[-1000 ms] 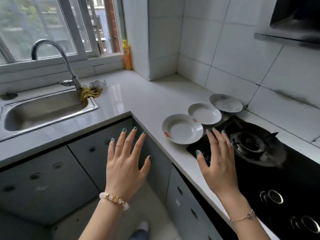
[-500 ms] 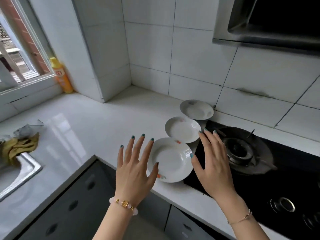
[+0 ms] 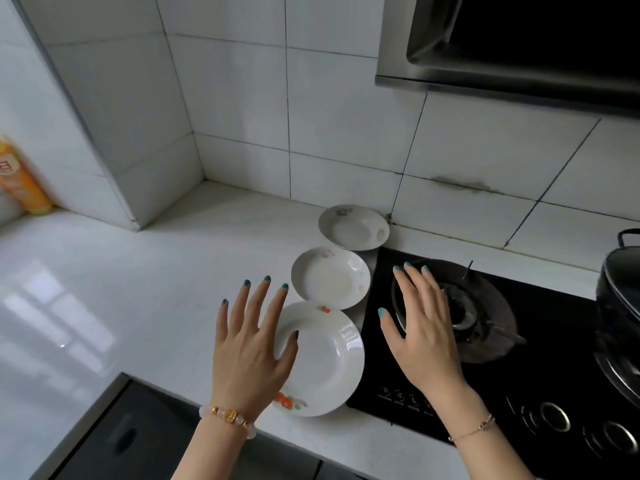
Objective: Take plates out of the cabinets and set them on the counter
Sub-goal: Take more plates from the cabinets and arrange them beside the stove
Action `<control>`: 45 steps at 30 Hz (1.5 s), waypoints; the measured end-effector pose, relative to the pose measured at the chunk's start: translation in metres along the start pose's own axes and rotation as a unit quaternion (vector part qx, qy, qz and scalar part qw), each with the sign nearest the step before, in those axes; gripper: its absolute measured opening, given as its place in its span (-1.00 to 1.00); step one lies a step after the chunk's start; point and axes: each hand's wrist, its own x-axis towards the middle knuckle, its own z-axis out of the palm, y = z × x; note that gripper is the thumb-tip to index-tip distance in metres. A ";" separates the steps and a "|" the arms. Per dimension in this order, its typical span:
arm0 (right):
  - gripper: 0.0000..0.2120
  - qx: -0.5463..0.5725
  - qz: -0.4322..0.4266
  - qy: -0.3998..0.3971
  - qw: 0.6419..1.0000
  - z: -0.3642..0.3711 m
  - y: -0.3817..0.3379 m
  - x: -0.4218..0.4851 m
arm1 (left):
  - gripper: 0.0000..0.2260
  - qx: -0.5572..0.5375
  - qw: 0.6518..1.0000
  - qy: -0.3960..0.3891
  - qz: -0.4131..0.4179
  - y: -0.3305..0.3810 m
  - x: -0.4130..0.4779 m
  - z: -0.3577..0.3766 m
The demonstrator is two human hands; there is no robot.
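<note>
White porcelain plates, three of them, lie in a row on the pale counter (image 3: 121, 289) along the left edge of the black hob (image 3: 554, 344). The largest plate (image 3: 322, 362), with an orange motif on its rim, sits by the hob's front left corner, its right rim at the hob's edge. The middle plate (image 3: 330, 277) lies further back along that same edge, and its near rim meets the largest plate's far rim. The far plate (image 3: 353, 227) rests at the hob's back left corner, close to the tiled wall.

The left hand (image 3: 251, 348) is just left of the hob, over the largest plate's left rim. Its fingers are straight and spread, grasping nothing; whether the thumb touches the porcelain I cannot tell. A bead bracelet (image 3: 228, 415) circles that wrist. The right hand (image 3: 424, 330) is above the hob's left half, partly in front of the burner (image 3: 464, 306), with fingers straight and loosely together and the thumb out, holding nothing. It wears a thin chain (image 3: 472, 429).

A dark pot (image 3: 620, 306) stands on the hob's right side, a steel hood (image 3: 519, 46) hangs above the hob, and an orange bottle (image 3: 20, 178) stands far to its left. Grey cabinet doors (image 3: 121, 438) run below the counter, left of the hob — all closed as far as can be seen.
</note>
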 end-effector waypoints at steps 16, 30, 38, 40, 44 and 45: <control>-0.45 0.007 -0.004 -0.074 0.997 0.053 0.058 0.111 | -0.35 0.024 0.997 -0.065 -0.045 0.001 0.089 0.047; -0.50 0.118 0.002 -0.213 0.970 0.096 0.053 0.055 | -0.44 0.009 0.975 -0.150 -0.163 -0.034 0.041 0.080; -0.58 0.137 0.137 -0.292 0.936 0.111 0.041 -0.002 | -0.45 -0.148 0.922 -0.158 -0.320 -0.049 -0.026 0.074; -0.56 0.148 0.158 -0.285 0.934 0.112 0.038 -0.005 | -0.48 -0.230 0.891 -0.162 -0.356 -0.051 -0.030 0.076; -0.60 0.157 0.197 -0.266 0.931 0.113 0.030 -0.004 | -0.56 -0.326 0.843 -0.171 -0.391 -0.051 -0.030 0.080; -0.61 0.155 0.205 -0.263 0.930 0.113 0.028 -0.003 | -0.58 -0.335 0.840 -0.170 -0.392 -0.051 -0.030 0.081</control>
